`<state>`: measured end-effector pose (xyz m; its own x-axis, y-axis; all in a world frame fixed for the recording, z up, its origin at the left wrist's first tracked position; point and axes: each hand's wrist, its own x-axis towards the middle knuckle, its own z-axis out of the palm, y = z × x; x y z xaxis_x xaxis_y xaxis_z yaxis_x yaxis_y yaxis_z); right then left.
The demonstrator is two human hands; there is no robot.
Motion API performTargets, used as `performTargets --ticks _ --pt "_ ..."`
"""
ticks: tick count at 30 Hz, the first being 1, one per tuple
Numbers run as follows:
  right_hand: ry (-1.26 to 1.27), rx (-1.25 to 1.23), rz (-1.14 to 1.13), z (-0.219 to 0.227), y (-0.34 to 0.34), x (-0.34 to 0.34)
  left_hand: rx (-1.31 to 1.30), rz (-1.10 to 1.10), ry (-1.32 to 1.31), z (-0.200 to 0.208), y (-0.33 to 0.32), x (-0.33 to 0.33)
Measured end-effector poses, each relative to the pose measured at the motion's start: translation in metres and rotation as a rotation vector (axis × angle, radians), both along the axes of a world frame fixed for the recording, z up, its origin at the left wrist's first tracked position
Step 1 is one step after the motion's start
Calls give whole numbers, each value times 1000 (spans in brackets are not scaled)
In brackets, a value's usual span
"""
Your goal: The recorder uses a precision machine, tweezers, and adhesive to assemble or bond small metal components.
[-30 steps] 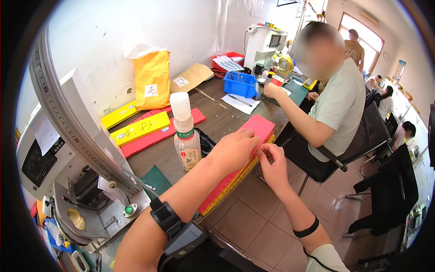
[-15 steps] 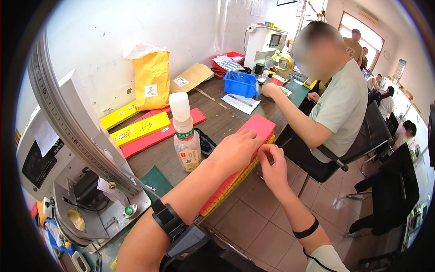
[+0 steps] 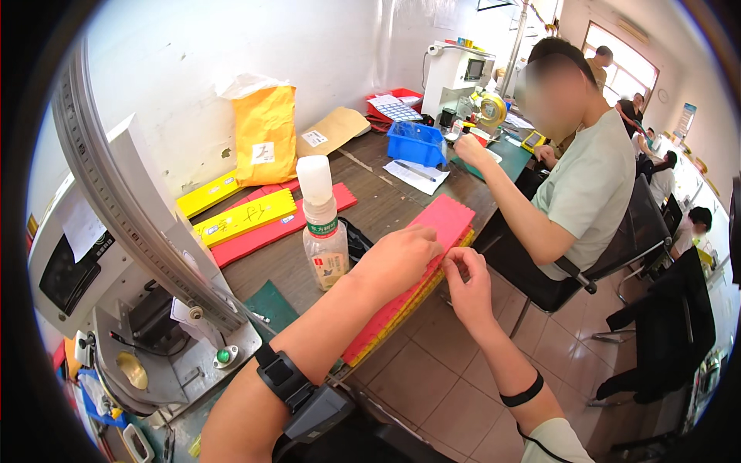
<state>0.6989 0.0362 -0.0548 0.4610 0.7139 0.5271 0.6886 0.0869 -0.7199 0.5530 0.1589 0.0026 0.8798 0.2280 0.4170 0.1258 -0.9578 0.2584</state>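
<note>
A: Left hand [image 3: 401,258] lies flat on the red strip stack [image 3: 421,262], palm down, fingers spread over its top, pressing rather than gripping.

B: And the right hand [image 3: 467,289]?

A: At the stack's near edge, fingertips pinched on the yellow layers under the red. Whether that grip has closed on one strip, I cannot tell.

B: Where does the stack sit?

A: Along the front edge of the brown tabletop [image 3: 386,204], running diagonally away from the person. Just left of it stands a clear plastic bottle [image 3: 323,231] with a white cap.

B: Farther back?

A: Red and yellow strips [image 3: 255,220] by the wall, a yellow envelope [image 3: 265,135], a blue bin [image 3: 417,143]. A seated person [image 3: 587,185] works at the far end.
</note>
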Motion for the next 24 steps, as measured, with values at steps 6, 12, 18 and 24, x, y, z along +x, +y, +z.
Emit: performTargets --ticks 6,12,18,24 --pt "37 7 -6 -4 0 -3 54 -27 -7 -3 -5 -9" --pt "66 -16 -22 -8 0 -2 96 -35 -30 -7 -6 -7" --pt "118 -18 -18 -22 3 2 116 -19 -70 -14 -8 -2" --pt "136 -28 -43 -29 -5 6 138 -13 -70 -11 -6 2"
